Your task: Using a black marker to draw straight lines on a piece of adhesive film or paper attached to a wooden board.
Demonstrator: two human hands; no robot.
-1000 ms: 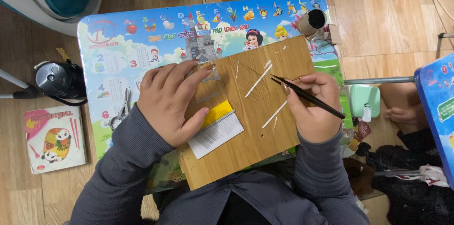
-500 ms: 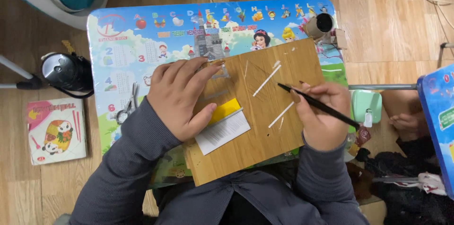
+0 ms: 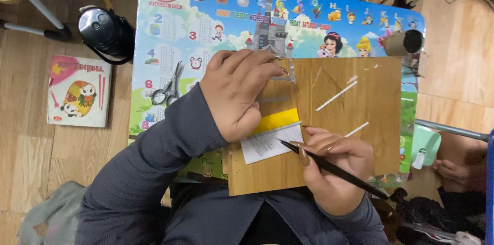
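Observation:
My left hand (image 3: 237,92) lies flat on a wooden board (image 3: 355,106), pressing a clear ruler (image 3: 280,88) and the top of a yellow and white paper (image 3: 270,134). My right hand (image 3: 337,168) grips a thin black tool (image 3: 329,168) like a pen, its tip touching the white paper's right edge. Two thin white strips (image 3: 337,95) lie on the board to the right of my hands. The board rests on a small colourful children's table (image 3: 206,23).
Scissors (image 3: 169,88) lie on the table left of my left hand. A brown cardboard tube (image 3: 405,43) stands at the table's right corner. On the wooden floor to the left sit a black flask (image 3: 105,31) and a picture book (image 3: 77,90).
The view has shifted closer. My right hand has moved left and down, bringing the black tool's tip from the board's middle to the white paper's edge. My left hand stays pressed down.

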